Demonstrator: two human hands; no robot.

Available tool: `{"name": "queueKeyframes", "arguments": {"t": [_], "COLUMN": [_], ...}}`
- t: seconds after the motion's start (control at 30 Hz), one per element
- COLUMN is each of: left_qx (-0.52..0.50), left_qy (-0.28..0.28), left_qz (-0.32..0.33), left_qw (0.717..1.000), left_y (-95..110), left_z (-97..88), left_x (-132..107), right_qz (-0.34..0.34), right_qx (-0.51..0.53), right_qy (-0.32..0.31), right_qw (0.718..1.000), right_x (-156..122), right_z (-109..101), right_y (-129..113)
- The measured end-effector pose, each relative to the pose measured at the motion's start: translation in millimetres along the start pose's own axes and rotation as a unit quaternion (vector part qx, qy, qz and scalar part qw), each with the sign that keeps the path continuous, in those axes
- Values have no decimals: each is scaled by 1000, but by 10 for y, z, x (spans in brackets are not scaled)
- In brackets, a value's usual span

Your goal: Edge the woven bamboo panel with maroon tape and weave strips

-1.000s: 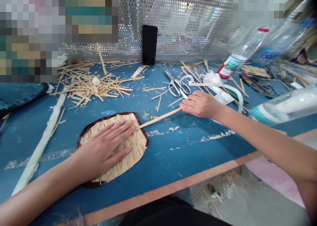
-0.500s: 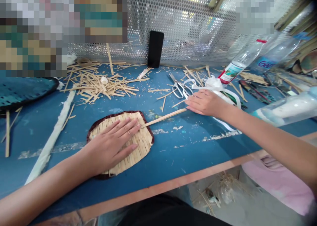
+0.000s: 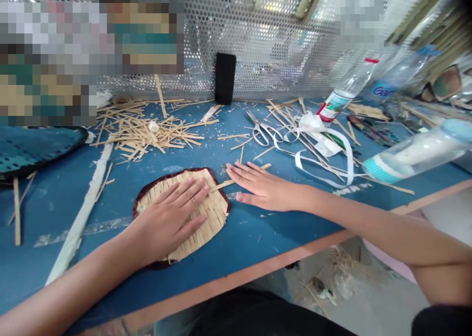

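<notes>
A woven bamboo fan (image 3: 206,213) with a dark brown rim lies flat on the blue table (image 3: 258,233). My left hand (image 3: 167,220) presses palm-down on its middle, fingers spread. A thin bamboo stick (image 3: 224,183) runs from the fan's upper right edge toward the right. My right hand (image 3: 260,186) lies flat over that stick, fingers straight and pointing left, holding nothing.
Scissors (image 3: 263,129) and a white strip (image 3: 324,156) lie behind my right hand. A heap of bamboo slivers (image 3: 147,129) sits at the back left. A black phone (image 3: 225,78) leans on the mesh wall. Plastic bottles (image 3: 413,152) lie right. The table's orange edge (image 3: 302,255) runs near me.
My right hand let go of the stick's far end and slid left, now lying flat over the stick near the fan. My left hand stayed on the fan.
</notes>
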State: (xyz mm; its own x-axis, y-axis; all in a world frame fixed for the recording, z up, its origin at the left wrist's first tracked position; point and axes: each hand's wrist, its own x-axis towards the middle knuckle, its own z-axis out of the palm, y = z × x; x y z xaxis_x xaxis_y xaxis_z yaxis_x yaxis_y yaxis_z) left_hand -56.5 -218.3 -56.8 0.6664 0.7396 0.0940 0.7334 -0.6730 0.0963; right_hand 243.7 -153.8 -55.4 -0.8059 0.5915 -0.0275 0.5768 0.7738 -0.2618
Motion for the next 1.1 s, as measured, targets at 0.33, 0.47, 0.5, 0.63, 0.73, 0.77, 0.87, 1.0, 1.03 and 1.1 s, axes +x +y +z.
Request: {"name": "queueKeyframes", "arguments": {"t": [0.33,0.47,0.5,0.63,0.73,0.77,0.87,1.0,1.03,1.1], "left_qx": [10,7,8,14,1,-6,-26,-33,-37,-54], "left_qy": [-7,-8,-11,-18,-12,-15,-51,-68,-59,-48], "left_qz": [7,8,9,8,5,3,-12,-25,-19,-12], "left_qw": [1000,1000,1000,1000,1000,1000,998,997,997,997], "left_y": [-10,-13,-13,-10,-20,-27,-49,-28,-1,84], "left_z": [-5,-14,-19,-24,-16,-19,-72,-223,-259,-312], "left_x": [-4,2,6,12,-4,-10,13,262,372,629], "right_qz": [79,82,82,108,175,201,255,303,308,330], "right_qx": [-44,-32,-22,37,76,81,75,-7,-36,-70], "right_qy": [56,61,57,33,16,15,47,182,189,140], "right_qw": [994,994,995,993,982,976,963,935,932,931], "right_x": [-365,-383,-376,-354,-388,-407,-433,-257,-178,-8], "right_z": [53,27,16,-42,-129,-175,-373,-665,-713,-764], "right_y": [269,314,326,360,391,410,523,812,894,1035]}}
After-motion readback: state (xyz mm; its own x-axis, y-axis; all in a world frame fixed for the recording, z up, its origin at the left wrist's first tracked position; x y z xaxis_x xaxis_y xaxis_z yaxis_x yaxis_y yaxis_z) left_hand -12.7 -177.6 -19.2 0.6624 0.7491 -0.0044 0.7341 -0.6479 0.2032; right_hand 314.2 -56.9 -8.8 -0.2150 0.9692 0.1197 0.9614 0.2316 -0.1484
